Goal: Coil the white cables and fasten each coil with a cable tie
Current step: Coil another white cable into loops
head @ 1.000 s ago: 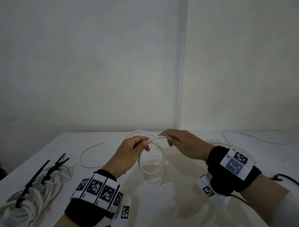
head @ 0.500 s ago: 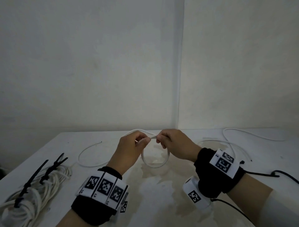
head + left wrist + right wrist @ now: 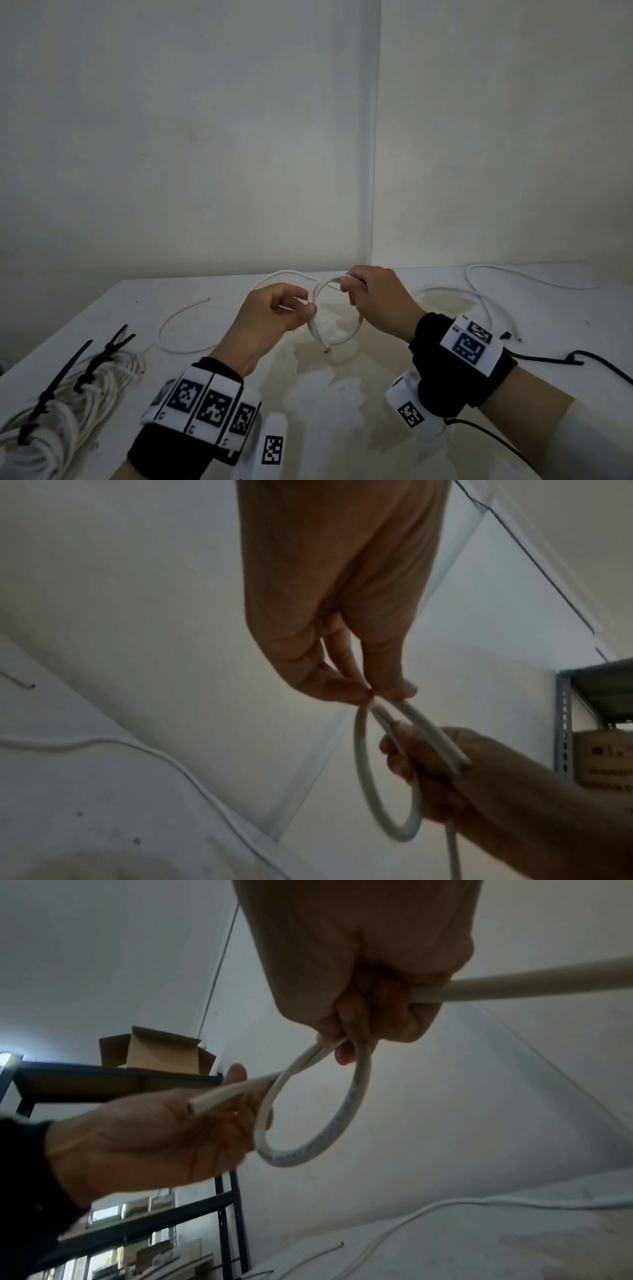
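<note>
Above the white table (image 3: 102,315) both hands hold a white cable (image 3: 352,334) bent into one small loop. My left hand (image 3: 274,313) pinches the cable at the loop's left side, near its cut end (image 3: 327,350). In the left wrist view the thumb and fingers (image 3: 387,680) squeeze the strands where they cross above the loop (image 3: 366,791). My right hand (image 3: 373,298) grips the top of the loop, fingers curled round it. The right wrist view shows the loop (image 3: 329,1129) hanging below that fist (image 3: 369,1010), with the cable (image 3: 514,985) trailing off to the right.
A bundle of coiled white cable (image 3: 61,404) with black cable ties (image 3: 99,356) lies at the table's left front. Loose white cable (image 3: 178,318) curves across the back left and more (image 3: 496,277) at the back right. A black wire (image 3: 565,361) lies at right. Walls meet behind.
The hands have moved apart and risen a little. The loop is now tighter and doubled at its left side, with the cut end pointing down toward the table.
</note>
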`<state>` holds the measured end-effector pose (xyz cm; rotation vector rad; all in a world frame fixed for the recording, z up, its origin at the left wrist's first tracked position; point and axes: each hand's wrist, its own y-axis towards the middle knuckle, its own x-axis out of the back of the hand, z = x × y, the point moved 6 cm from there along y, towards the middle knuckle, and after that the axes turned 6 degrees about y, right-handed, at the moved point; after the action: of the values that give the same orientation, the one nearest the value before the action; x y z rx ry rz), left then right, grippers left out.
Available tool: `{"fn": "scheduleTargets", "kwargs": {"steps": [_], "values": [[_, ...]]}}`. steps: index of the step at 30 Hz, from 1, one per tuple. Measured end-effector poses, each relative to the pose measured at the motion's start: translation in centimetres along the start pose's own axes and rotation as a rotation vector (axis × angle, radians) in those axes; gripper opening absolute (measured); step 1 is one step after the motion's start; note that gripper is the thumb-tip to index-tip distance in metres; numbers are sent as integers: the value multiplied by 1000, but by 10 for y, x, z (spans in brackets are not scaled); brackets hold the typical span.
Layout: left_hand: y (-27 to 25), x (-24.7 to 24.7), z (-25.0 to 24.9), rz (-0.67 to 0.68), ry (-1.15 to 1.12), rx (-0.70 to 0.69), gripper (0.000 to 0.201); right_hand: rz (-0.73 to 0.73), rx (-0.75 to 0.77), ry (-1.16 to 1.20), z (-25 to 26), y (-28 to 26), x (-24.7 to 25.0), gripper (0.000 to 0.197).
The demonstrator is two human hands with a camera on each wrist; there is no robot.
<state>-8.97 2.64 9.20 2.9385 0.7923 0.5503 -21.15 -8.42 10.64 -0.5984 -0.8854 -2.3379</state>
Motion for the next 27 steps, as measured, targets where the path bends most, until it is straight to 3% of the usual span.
{"fn": "scheduleTargets", "kwargs": {"steps": [6, 9, 14, 17, 19, 22, 24, 27], "values": [[1, -28, -4, 72, -171, 0, 16, 5, -35, 19, -8, -3, 8, 34], [6, -33, -8, 51, 77, -77, 11, 12, -53, 32, -13, -6, 12, 36], [6, -33, -15, -112, 514, -335, 4, 53, -61, 59, -11, -7, 16, 35], [8, -32, -12, -198, 737, -386, 11, 66, -60, 85, -10, -7, 19, 34], [12, -30, -8, -111, 542, -317, 13, 44, -57, 91, -13, -8, 23, 34], [9, -39, -4, 141, 72, -85, 14, 22, -59, 106, -18, -10, 27, 33], [8, -42, -5, 159, 66, -49, 18, 18, -52, 109, -17, -11, 28, 32], [12, -41, -12, 110, 254, -149, 23, 6, -54, 112, -18, -12, 31, 33]]}}
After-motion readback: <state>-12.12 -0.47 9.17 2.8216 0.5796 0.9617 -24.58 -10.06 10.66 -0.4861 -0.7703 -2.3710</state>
